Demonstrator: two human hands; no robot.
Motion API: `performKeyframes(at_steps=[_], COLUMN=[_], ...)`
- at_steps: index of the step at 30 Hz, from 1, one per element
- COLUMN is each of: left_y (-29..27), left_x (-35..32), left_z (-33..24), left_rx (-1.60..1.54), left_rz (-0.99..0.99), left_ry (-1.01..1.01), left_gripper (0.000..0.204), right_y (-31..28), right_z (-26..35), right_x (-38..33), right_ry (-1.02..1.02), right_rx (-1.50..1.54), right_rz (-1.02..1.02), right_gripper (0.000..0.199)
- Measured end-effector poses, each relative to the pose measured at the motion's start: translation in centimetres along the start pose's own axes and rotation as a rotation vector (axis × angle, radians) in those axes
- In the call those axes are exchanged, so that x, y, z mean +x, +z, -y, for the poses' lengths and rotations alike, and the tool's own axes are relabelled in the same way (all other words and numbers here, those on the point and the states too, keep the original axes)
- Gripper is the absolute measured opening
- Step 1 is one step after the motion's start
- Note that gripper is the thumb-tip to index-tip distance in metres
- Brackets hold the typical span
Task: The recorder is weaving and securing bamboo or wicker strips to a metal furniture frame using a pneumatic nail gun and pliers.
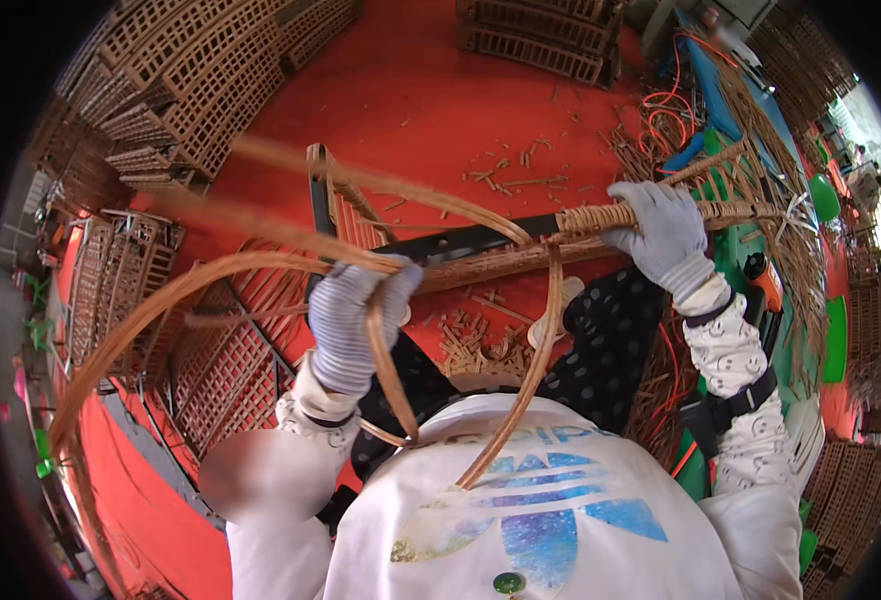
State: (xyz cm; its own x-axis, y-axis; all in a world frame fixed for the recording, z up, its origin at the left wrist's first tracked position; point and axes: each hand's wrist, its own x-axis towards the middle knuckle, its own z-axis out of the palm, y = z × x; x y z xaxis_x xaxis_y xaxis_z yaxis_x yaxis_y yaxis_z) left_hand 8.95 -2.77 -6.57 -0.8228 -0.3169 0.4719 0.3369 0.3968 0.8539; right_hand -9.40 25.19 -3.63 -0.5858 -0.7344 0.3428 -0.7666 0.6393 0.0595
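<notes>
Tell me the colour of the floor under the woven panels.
Red floor, littered with cane scraps; the head view shows it best.

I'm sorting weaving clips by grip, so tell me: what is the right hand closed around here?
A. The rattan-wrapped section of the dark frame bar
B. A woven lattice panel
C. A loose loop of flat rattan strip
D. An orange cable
A: the gloved right hand grips the rattan-wrapped section of the dark frame bar, while the left hand holds the rattan strip.
</notes>
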Motion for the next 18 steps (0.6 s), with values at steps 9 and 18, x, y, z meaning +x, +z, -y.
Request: performKeyframes(at_steps=[9, 18], left_y=[-5.3, -3.7], left_x=[4.7, 2.1], left_z=[2.4, -3.5], left_rx=[0.122, 0.269], left_rz=[-0.082, 0.318], left_ry=[-0.207, -0.745], left_gripper=[0.012, 0.044], right_y=[0.0, 1.0], right_z=[1.7, 6.0], right_x=[3.7, 4.7], right_ry=[0.085, -0.087], right_rx=[0.088, 0.113], right_rz=[0.094, -0.073], right_gripper=[0.049, 0.061])
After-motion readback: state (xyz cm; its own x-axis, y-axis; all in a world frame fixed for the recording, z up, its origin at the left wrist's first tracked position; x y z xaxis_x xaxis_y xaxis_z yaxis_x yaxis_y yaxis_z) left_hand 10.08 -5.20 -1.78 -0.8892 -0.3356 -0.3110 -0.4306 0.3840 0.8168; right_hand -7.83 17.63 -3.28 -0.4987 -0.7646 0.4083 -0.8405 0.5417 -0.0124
